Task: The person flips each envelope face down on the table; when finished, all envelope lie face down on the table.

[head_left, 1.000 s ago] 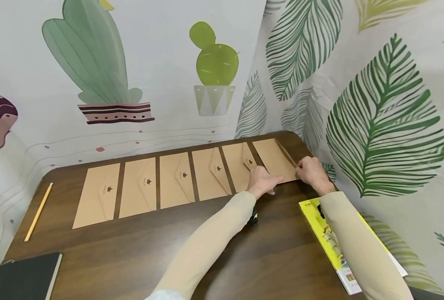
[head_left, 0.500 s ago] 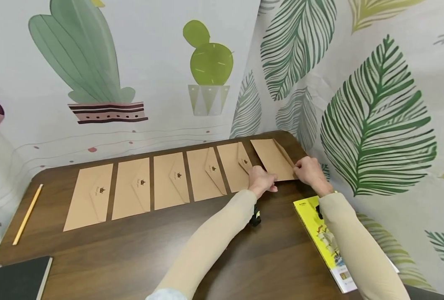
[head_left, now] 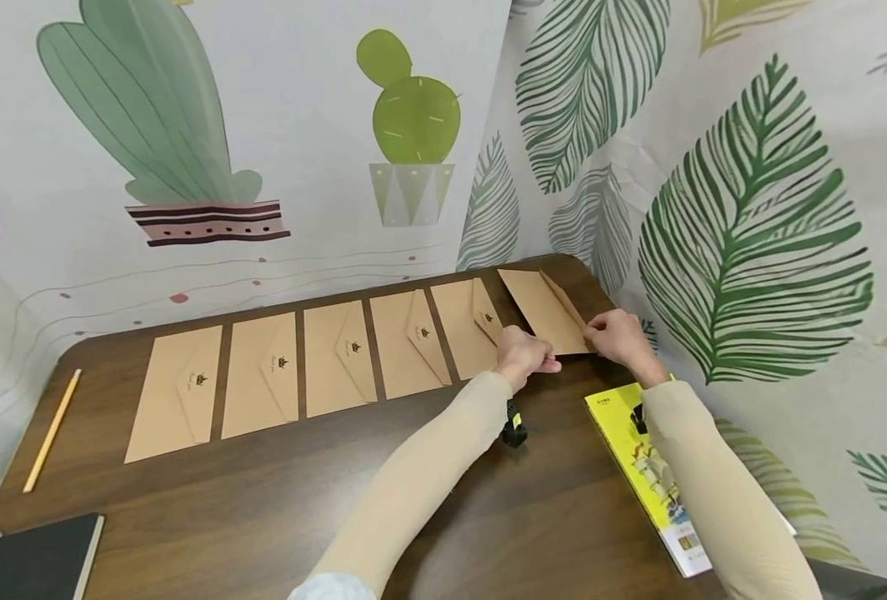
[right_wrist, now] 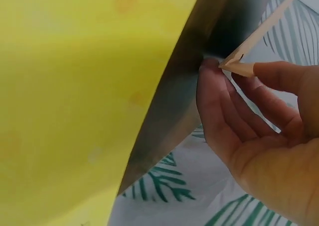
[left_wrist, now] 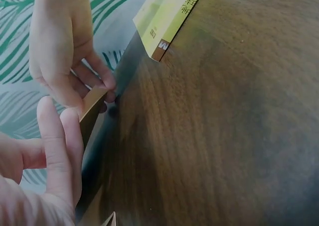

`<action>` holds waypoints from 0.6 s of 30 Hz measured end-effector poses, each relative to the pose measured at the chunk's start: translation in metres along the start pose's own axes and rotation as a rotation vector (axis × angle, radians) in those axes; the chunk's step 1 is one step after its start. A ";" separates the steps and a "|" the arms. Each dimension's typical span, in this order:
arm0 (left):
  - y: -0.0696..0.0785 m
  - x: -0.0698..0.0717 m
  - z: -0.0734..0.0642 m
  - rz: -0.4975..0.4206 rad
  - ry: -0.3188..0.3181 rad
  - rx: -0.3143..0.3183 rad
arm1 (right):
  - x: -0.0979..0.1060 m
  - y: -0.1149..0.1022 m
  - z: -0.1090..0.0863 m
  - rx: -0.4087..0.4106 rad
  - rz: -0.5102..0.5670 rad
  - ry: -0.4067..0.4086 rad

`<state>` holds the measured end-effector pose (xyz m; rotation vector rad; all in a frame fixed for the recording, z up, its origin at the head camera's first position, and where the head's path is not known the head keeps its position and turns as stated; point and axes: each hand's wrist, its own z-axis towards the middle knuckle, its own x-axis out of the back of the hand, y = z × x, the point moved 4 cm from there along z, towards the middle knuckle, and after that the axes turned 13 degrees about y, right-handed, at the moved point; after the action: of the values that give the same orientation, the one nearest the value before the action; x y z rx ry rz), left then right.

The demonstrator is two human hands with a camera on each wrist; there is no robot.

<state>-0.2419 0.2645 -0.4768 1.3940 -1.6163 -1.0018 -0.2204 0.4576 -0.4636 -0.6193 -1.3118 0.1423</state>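
Note:
At the right end of a row lies a kraft-paper envelope (head_left: 543, 310), its flap raised along the right side. My left hand (head_left: 522, 357) pinches its near edge, two fingers fairly straight along the paper in the left wrist view. At the near right corner my right hand (head_left: 619, 335) holds the flap edge between thumb and fingers. In the right wrist view the folded paper corner (right_wrist: 240, 66) sits between those fingertips. Left of it lie several like envelopes (head_left: 338, 358), flaps folded down, each printed with a small black crown.
The brown wooden table (head_left: 263, 508) meets patterned wall cloth. A yellow book (head_left: 627, 433) lies under my right forearm. At the left are a yellow pencil (head_left: 53, 429) and a dark notebook (head_left: 31, 554). A black wrist device (head_left: 514, 425) shows below my left wrist.
The rightmost envelope's near edge has lifted slightly, with both hands staying on it. My left fingers have shifted from its surface to its near edge. The head view has turned slightly right.

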 end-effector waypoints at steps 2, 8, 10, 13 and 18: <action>0.000 0.001 0.000 -0.009 -0.006 0.006 | -0.001 0.002 0.000 -0.054 0.079 -0.041; -0.003 0.000 0.002 -0.026 -0.019 0.012 | -0.001 0.008 -0.001 -0.213 0.248 -0.101; -0.003 0.000 0.001 -0.035 -0.018 0.015 | -0.003 0.010 -0.001 -0.240 0.265 -0.103; -0.003 -0.001 0.000 -0.041 -0.016 0.016 | -0.004 0.012 0.000 -0.280 0.286 -0.109; -0.006 -0.002 0.001 -0.038 -0.016 0.023 | -0.002 0.012 -0.002 -0.340 0.344 -0.106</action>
<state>-0.2404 0.2658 -0.4829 1.4404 -1.6237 -1.0220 -0.2166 0.4659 -0.4711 -1.1404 -1.3332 0.2381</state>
